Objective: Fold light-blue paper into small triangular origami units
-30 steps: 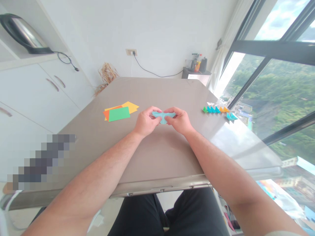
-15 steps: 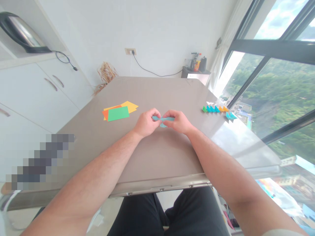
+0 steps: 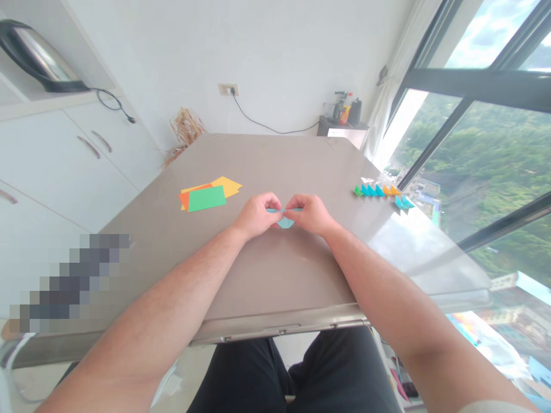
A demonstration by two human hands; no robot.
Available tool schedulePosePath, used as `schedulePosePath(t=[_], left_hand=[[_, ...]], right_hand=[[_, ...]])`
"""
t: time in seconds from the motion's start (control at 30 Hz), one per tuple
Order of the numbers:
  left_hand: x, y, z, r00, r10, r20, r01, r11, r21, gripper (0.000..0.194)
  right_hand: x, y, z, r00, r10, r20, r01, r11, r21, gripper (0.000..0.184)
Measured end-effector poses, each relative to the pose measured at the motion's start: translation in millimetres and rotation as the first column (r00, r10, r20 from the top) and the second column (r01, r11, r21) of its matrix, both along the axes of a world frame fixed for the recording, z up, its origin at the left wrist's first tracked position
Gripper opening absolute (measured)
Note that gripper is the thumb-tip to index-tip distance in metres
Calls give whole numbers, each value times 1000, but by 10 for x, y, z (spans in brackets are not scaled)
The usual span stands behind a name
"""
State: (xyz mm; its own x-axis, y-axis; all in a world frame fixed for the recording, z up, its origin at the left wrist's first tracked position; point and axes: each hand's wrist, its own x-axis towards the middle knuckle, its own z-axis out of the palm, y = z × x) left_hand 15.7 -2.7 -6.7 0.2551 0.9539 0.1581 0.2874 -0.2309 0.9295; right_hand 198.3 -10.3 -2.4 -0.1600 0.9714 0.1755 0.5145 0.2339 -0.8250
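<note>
Between my hands is a small light-blue folded paper (image 3: 286, 222), held just over the middle of the table. My left hand (image 3: 257, 214) pinches its left side with thumb and fingers. From the other side my right hand (image 3: 313, 214) pinches the paper too, and the two thumbs nearly meet at its centre. Fingers cover much of the paper, so only its lower flap and thin upper edges show. To the left lie loose paper sheets, with a green sheet (image 3: 207, 199) on top of orange and yellow ones (image 3: 228, 184).
A row of small folded paper boats (image 3: 372, 191) in green, blue and orange stands at the right, with more blue ones (image 3: 403, 202) nearer the table edge. The brown table (image 3: 275, 269) borders a window on the right. White cabinets with a kettle (image 3: 43, 57) are at left.
The light-blue paper has tilted, and more of its lower flap now shows below my thumbs. Both hands keep their pinch in nearly the same place.
</note>
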Motion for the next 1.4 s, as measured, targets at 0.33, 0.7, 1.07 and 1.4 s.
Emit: schedulePosePath(t=[0.33,0.7,1.07,1.4], left_hand=[[-13,-26,33,997,-31,68,41,988,-151,21],[-104,-1,125,980,-64,191,92,985,-143,25],[-75,1,90,967,47,252,-19,993,-113,23],[-103,5,180,941,79,328,-14,981,-195,19]], right_hand=[[-2,6,-21,1000,-13,6,13,997,75,7],[143,8,57,948,63,-313,-97,991,-93,13],[121,-2,43,923,78,-377,-104,993,-49,22],[177,46,16,840,49,-540,-105,992,-73,21]])
